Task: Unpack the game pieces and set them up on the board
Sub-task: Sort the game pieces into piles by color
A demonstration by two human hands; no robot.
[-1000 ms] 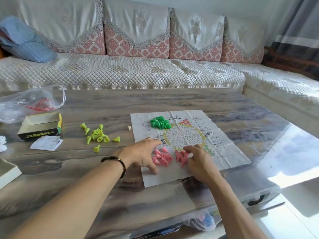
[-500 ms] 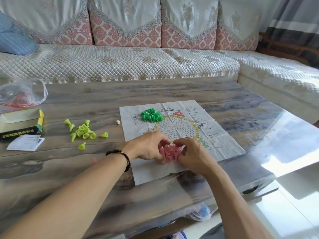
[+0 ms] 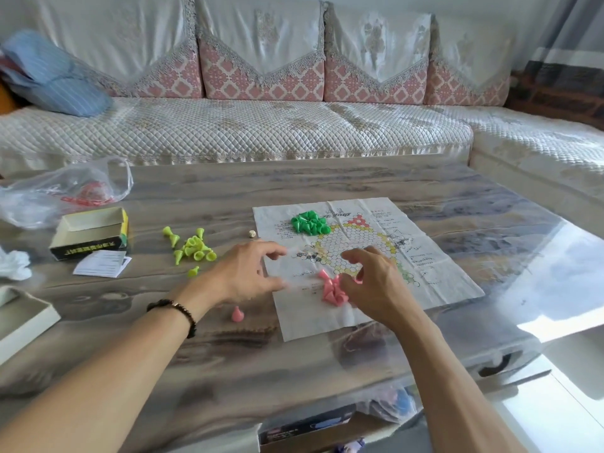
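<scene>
The right hand (image 3: pixel 376 282) hangs over the near part of the paper board (image 3: pixel 366 266), its grip curled down at the cluster of pink pieces (image 3: pixel 331 289); the fingertips are blurred and partly hidden, so I cannot tell whether they pinch a piece or only touch the heap. The left hand (image 3: pixel 248 273) hovers at the board's left edge with its grip spread, fingers loosely extended and blurred, holding nothing that shows. One stray pink piece (image 3: pixel 236 314) lies on the table (image 3: pixel 196 371) just off the board, below the left hand. Dark green pieces (image 3: pixel 309 223) sit heaped on the board's far left part. Yellow-green pieces (image 3: pixel 191 248) lie scattered on the table left of the board, with a small die (image 3: pixel 251 234) between them and the board. Farther left stand an open box (image 3: pixel 90 237), a paper slip (image 3: pixel 103 263) and a clear plastic bag (image 3: pixel 65 191).
</scene>
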